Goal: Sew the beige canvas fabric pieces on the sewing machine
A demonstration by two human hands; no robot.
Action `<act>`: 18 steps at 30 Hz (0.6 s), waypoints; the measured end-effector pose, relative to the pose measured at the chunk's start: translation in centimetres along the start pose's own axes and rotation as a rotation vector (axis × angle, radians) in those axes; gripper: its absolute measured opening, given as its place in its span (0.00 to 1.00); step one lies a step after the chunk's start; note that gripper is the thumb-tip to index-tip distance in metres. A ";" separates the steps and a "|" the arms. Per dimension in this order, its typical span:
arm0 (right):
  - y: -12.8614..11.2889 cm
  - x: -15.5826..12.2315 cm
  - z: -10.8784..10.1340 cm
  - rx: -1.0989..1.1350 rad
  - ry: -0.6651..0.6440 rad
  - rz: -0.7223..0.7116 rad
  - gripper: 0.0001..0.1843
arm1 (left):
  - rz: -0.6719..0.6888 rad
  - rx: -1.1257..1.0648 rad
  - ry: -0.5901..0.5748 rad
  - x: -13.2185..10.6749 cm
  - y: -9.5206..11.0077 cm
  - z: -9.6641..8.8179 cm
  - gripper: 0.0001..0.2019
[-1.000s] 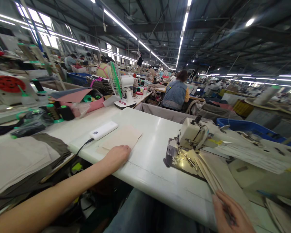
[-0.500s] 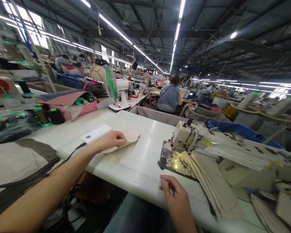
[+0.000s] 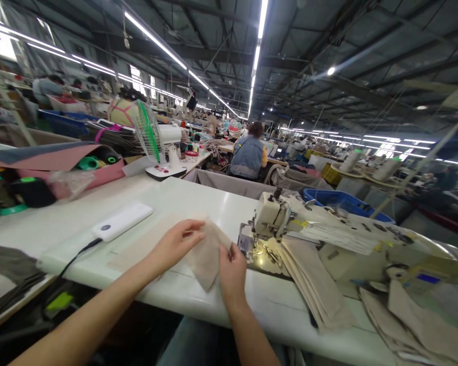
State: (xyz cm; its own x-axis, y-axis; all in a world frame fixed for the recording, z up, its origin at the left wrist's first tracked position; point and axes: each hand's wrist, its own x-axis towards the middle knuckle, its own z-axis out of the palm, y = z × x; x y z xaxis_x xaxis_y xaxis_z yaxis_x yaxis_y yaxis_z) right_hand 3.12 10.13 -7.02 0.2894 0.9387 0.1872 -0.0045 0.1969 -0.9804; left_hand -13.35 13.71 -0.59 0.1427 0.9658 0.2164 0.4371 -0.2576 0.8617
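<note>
A beige fabric piece point(image 3: 208, 256) is lifted at a slant above the white sewing table point(image 3: 168, 291). My left hand point(image 3: 177, 243) has its fingertips at the upper left edge of the cloth, pinching it loosely. At the right corner, my right hand point(image 3: 232, 272) grips the same piece between thumb and fingers. Another pale fabric piece point(image 3: 141, 249) lies flat on the table under and left of my left hand. Just right of my hands stands the sewing machine point(image 3: 277, 216), its lamp lighting the needle plate point(image 3: 265, 254).
A stack of beige fabric strips point(image 3: 313, 284) lies by the machine, with more folded pieces point(image 3: 416, 320) farther right. On the left are a white corded device point(image 3: 124, 222), a fan point(image 3: 156, 142) and thread spools point(image 3: 32, 190). A person point(image 3: 248, 155) sits beyond the table.
My left hand has brought the fabric piece rightward and raised it. My right hand has moved up and left from the table edge and taken hold of its corner. The view has turned right.
</note>
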 end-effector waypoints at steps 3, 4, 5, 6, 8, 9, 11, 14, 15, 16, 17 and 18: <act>-0.8 0.2 -4.2 0.026 -0.127 -0.006 0.19 | 0.019 0.047 0.056 0.7 -1.1 -1.0 0.41; -1.1 0.1 -5.5 0.047 -0.152 -0.005 0.19 | -0.015 0.005 -0.013 0.8 -1.2 -1.2 0.44; -1.3 -0.1 -6.8 0.065 -0.178 0.008 0.19 | -0.062 -0.069 -0.121 0.7 -1.2 -1.3 0.44; -1.5 -0.3 -7.9 0.079 -0.187 0.029 0.20 | -0.112 -0.160 -0.243 0.5 -1.0 -1.2 0.43; -1.6 -0.8 -9.8 0.088 -0.187 0.068 0.21 | -0.198 -0.341 -0.443 -0.3 -0.4 -0.5 0.36; -1.5 -1.0 -10.7 0.073 -0.178 0.077 0.22 | -0.231 -0.415 -0.483 -0.8 0.0 0.0 0.33; -1.2 -1.5 -12.2 -0.009 -0.137 0.064 0.23 | -0.269 -0.519 -0.452 -1.6 0.5 1.2 0.28; -1.1 -2.2 -14.0 -0.161 -0.077 0.014 0.22 | -0.269 -0.529 -0.349 -2.2 0.7 2.7 0.23; -1.2 -2.5 -14.5 -0.189 -0.075 -0.002 0.22 | -0.248 -0.503 -0.342 -2.2 0.7 3.1 0.22; -1.4 -2.8 -14.7 -0.205 -0.079 -0.016 0.22 | -0.215 -0.475 -0.346 -2.2 0.7 3.3 0.21; -1.6 -3.1 -14.9 -0.211 -0.076 -0.030 0.22 | -0.168 -0.454 -0.350 -2.2 0.7 3.5 0.20; -1.9 -3.4 -15.0 -0.213 -0.063 -0.046 0.22 | -0.113 -0.439 -0.354 -2.3 0.7 3.7 0.19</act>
State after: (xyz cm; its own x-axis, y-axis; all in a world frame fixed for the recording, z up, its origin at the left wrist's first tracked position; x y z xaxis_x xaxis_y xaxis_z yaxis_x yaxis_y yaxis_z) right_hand 16.48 2.38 -6.69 0.2239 0.9473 0.2290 0.2116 0.1821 -0.9602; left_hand -10.07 11.20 -2.13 0.4381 0.8989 0.0105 0.0675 -0.0446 0.9967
